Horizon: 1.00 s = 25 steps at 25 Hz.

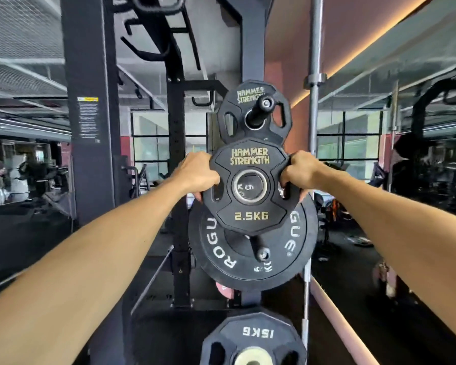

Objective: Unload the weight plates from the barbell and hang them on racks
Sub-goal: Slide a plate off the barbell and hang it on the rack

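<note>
A small black 2.5 kg plate (250,216) marked Hammer Strength is held upright at the centre of the head view. My left hand (198,172) grips its left edge through a slot. My right hand (299,171) grips its right edge. Just above it another Hammer Strength plate (248,101) hangs on an upper rack peg (261,108). Behind and below the held plate a larger black Rogue plate (253,272) hangs on a lower peg (262,254). At the bottom hangs a 15 kg plate (253,338).
The pegs belong to a dark rack upright (253,48). A steel barbell (315,75) stands vertically just right of the plates. A thick black rack post (90,114) rises on the left. Gym machines line the dark far left and far right.
</note>
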### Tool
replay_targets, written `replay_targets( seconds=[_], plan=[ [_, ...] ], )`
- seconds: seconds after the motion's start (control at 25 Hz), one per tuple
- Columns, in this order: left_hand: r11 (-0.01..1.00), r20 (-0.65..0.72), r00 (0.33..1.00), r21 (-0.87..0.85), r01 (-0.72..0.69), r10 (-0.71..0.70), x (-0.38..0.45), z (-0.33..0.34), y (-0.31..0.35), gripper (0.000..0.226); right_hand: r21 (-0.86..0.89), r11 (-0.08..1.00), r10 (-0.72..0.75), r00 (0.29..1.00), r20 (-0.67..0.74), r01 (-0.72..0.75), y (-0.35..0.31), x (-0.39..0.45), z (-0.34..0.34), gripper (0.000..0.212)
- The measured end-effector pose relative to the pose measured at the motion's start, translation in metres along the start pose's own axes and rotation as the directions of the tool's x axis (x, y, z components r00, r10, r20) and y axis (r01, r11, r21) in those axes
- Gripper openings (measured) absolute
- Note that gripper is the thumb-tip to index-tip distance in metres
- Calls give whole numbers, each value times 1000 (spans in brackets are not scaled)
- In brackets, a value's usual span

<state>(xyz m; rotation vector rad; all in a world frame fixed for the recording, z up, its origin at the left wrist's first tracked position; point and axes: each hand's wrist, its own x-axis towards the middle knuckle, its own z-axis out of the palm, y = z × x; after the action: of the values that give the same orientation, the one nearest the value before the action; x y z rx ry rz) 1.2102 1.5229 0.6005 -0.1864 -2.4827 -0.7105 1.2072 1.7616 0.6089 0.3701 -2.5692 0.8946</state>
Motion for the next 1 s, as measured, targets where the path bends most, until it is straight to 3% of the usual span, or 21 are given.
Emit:
replay_targets(
  seconds=[0.32,0.76,1.0],
  plan=[
    [997,-24,1000,78,-8,10,38,20,49,12,46,999,-29,1000,10,28,45,38,-41,14],
    [996,-209,974,47,-79,87,108,-56,109,9,62,976,-196,967,-164,208,-6,121,-113,6],
    [996,-257,962,48,-81,90,141,-63,98,9,41,972,-220,957,-191,231,-18,152,-113,3]
  ],
)
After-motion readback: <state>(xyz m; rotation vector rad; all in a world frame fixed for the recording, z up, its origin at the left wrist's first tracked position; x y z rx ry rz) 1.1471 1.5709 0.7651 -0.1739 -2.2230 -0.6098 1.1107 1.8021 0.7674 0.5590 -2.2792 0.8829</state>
